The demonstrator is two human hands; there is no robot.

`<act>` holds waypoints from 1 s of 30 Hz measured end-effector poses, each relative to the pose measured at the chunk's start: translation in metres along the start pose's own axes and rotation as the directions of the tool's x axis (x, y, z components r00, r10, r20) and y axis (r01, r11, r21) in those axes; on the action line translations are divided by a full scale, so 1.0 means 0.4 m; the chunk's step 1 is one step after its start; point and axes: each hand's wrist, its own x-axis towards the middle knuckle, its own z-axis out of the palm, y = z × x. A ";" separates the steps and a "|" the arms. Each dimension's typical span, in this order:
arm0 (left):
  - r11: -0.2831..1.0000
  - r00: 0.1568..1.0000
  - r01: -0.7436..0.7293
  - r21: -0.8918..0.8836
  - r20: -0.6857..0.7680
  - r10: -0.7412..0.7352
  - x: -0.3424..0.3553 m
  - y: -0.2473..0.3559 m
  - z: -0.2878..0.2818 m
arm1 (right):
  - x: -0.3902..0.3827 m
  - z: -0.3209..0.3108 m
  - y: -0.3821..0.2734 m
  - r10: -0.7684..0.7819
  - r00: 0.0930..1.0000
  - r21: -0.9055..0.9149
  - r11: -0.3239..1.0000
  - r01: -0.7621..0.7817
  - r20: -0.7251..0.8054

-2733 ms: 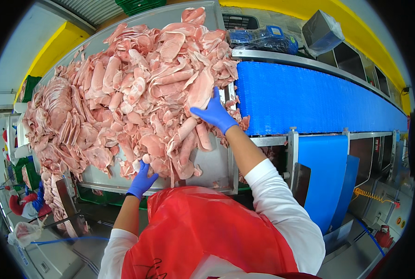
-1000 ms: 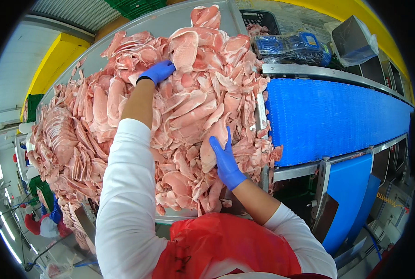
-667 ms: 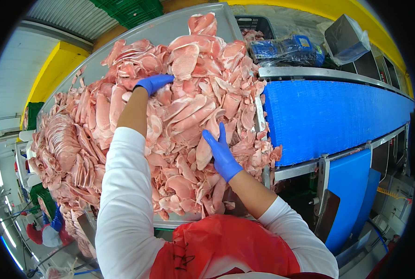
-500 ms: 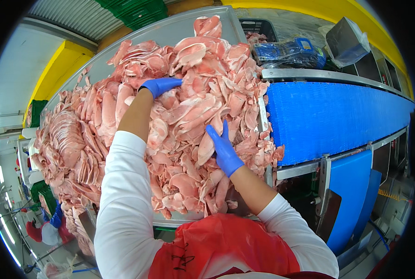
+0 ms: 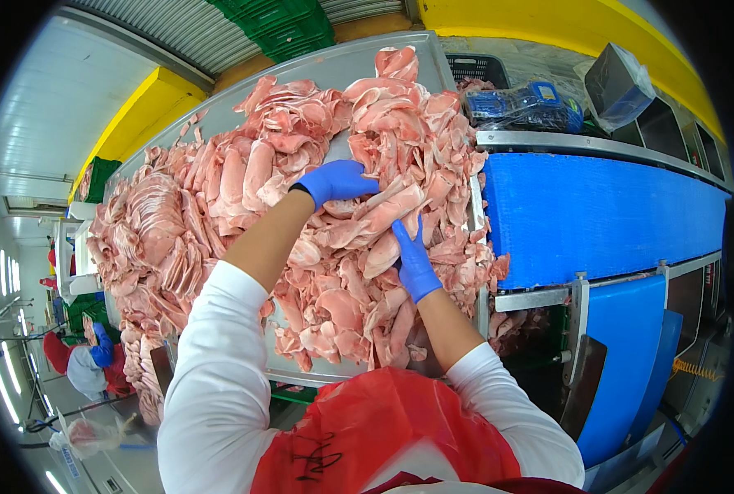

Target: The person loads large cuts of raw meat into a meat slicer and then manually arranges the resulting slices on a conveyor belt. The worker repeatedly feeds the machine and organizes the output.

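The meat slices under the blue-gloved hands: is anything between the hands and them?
Nothing visible. The left hand lies flat on the pile of meat slices, and the right hand touches a slice near the blue conveyor belt.

Pale pink and white-marbled meat slices (image 5: 243,189) cover a grey metal worktop (image 5: 358,70), both the left hand (image 5: 338,181) and right hand (image 5: 416,263) wear bright blue gloves, the conveyor belt (image 5: 597,218) is vivid blue, the apron (image 5: 375,436) glossy red, the sleeves (image 5: 210,387) white.
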 end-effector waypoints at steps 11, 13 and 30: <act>0.995 0.855 -0.061 0.073 -0.511 0.090 -0.255 0.243 0.168 | -0.088 -0.093 0.048 0.047 0.986 0.335 0.937 -0.098 0.158; 0.994 0.801 -0.087 0.063 -0.589 0.108 -0.283 0.270 0.168 | -0.093 -0.088 0.052 -0.123 0.977 0.167 0.981 0.094 0.176; 0.973 0.343 -0.215 -0.085 -0.939 -0.006 -0.773 -0.033 0.112 | -0.101 0.264 0.100 0.060 0.830 -0.135 0.991 0.018 0.554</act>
